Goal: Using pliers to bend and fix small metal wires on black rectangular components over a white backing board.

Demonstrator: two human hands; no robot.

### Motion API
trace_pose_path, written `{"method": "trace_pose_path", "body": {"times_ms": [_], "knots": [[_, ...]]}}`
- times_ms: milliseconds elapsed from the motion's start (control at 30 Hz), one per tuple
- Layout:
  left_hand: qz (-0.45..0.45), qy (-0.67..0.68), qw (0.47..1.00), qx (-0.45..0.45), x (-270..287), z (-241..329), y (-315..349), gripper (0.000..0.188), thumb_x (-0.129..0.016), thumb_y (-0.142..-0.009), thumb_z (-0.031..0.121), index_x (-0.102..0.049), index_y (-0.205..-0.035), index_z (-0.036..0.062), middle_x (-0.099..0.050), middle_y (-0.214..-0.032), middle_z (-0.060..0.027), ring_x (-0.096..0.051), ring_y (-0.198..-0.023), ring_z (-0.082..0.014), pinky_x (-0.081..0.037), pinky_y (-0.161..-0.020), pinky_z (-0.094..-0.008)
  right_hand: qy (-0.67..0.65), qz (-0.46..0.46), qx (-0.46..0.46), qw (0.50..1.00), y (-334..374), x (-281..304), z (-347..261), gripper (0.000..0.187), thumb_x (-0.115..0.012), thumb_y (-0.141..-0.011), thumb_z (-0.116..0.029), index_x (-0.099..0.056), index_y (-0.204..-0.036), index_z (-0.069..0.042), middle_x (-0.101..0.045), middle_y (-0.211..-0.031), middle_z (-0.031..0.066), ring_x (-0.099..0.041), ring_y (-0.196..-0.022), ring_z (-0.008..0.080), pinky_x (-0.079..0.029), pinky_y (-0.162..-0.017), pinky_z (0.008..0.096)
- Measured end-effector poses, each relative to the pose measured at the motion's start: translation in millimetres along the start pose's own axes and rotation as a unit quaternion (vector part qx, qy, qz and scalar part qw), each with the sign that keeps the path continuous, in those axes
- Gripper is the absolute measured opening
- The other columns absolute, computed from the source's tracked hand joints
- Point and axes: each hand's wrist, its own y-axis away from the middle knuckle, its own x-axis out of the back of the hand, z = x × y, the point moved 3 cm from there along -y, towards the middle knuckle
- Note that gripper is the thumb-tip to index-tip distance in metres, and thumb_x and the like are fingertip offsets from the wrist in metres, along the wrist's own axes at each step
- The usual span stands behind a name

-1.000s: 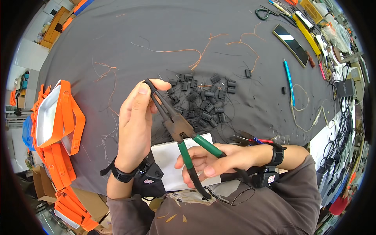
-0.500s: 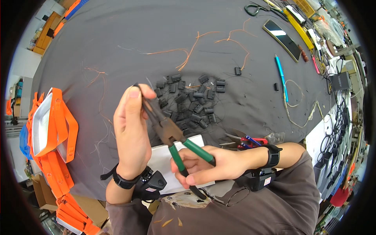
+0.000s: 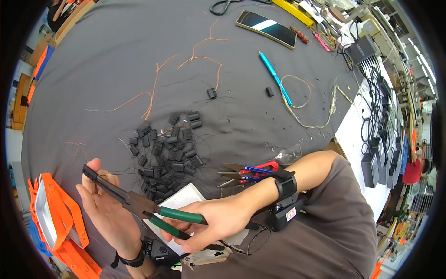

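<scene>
My right hand (image 3: pixel 216 223) is closed around the green handles of a pair of long-nose pliers (image 3: pixel 141 204), whose dark jaws point left. At the jaw tips is a small black ferrite-like cylindrical piece (image 3: pixel 88 172) with thin wire ends. My left hand (image 3: pixel 114 218) is palm up beside the tips, thumb and fingers apart, the fingers next to the black piece; whether they touch it I cannot tell. A pile of similar black pieces (image 3: pixel 172 153) with thin dark wires lies beyond the pliers. Partly under my right hand is a white tray-like block (image 3: pixel 188 195).
Red- and blue-handled snips (image 3: pixel 253 172) lie beside my right forearm. Farther off are a blue pen (image 3: pixel 275 78), a phone (image 3: pixel 267 29), copper wires (image 3: pixel 155 83) and a lone black piece (image 3: pixel 212 93). Orange straps (image 3: pixel 60 214) are at the left edge, black adapters (image 3: pixel 371 169) at the right.
The view has swung right. Both hands and the pliers now sit lower and farther left in it. My left fingers have opened from a pinch at the jaw tips.
</scene>
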Motion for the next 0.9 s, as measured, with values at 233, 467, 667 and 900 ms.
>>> {"method": "trace_pose_path", "body": {"times_ms": [233, 467, 667, 900], "knots": [[-0.052, -0.04, 0.998, 0.013, 0.3, -7.5, -9.8, 0.029, -0.04, -0.098, 0.032, -0.05, -0.092, 0.0056, -0.038, -0.077, 0.0015, -0.034, -0.073, -0.0087, -0.026, -0.067, -0.0241, -0.04, 0.017, -0.037, 0.998, -0.7, 4.3, 9.3, 0.023, -0.06, -0.084, -0.013, -0.048, -0.103, -0.007, -0.053, -0.075, -0.0006, -0.05, -0.069, 0.0093, -0.041, -0.064, 0.0256], [-0.077, 0.116, 0.99, 0.01, -3.3, -13.6, -9.7, 0.02, -0.042, -0.099, 0.027, -0.047, -0.093, 0.0082, -0.041, -0.085, 0.0021, -0.034, -0.074, -0.0088, -0.029, -0.069, -0.0252, -0.081, -0.006, -0.049, 0.995, -0.3, 7.5, 9.8, 0.04, -0.057, -0.087, -0.015, -0.043, -0.124, -0.008, -0.052, -0.087, 0.0013, -0.051, -0.083, 0.0089, -0.044, -0.073, 0.0264], [-0.17, 0.024, 0.984, -0.048, 18.4, 6.9, -40.5, 0.025, -0.039, -0.1, 0.029, -0.048, -0.093, 0.0068, -0.042, -0.087, 0.0006, -0.04, -0.077, -0.0089, -0.036, -0.075, -0.0272, 0.012, -0.006, -0.066, 0.998, 4.5, 17.6, -30.3, 0.061, -0.05, -0.095, -0.025, -0.016, -0.142, -0.005, -0.045, -0.129, 0.0128, -0.051, -0.109, 0.0156, -0.041, -0.093, 0.0331], [-0.501, -0.462, 0.729, 0.065, 83.9, 78.9, -73.5, 0.029, -0.046, -0.096, 0.025, -0.055, -0.083, 0.001, -0.051, -0.079, -0.0041, -0.047, -0.075, -0.0142, -0.038, -0.07, -0.0265, -0.028, -0.008, -0.148, 0.989, 4.4, 12.3, -37.4, 0.063, -0.047, -0.097, -0.027, -0.013, -0.145, -0.006, -0.039, -0.137, 0.0129, -0.049, -0.115, 0.0216, -0.041, -0.094, 0.0376]]}}
